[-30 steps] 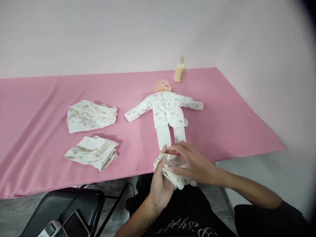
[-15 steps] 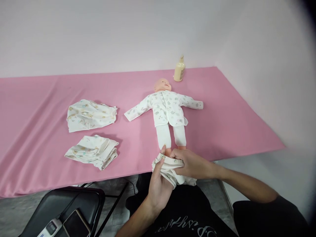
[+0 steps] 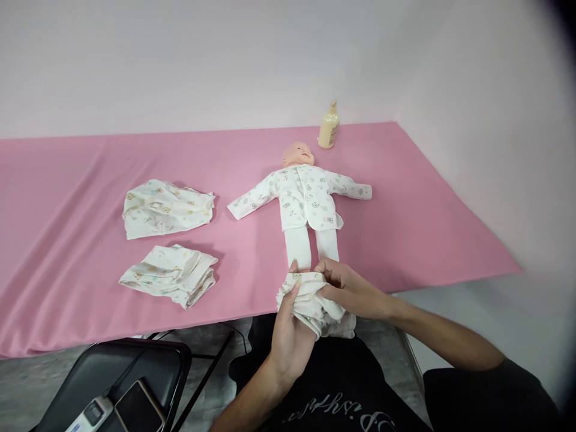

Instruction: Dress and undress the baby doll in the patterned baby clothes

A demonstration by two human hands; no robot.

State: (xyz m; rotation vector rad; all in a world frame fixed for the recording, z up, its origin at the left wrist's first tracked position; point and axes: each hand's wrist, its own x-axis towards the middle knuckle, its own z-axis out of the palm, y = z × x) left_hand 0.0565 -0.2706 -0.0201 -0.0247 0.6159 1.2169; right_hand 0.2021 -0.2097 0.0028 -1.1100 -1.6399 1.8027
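We hold a bunched white garment at the near edge of the pink cloth, just below the feet of the doll. Our left hand grips it from underneath, fingers curled up into the fabric with the thumb on the near side. Our right hand closes on its upper edge from the right, fingers pinching the bunched rim close to the doll's ankles. The doll lies on its back, head away from us, arms spread, dressed in a printed top and white leggings. Beyond its head stands a cream bottle near the wall. To the left, well apart from the doll, lie two folded printed garments, the farther garment flat and the nearer garment crumpled. At lower left a black chair carries a phone.
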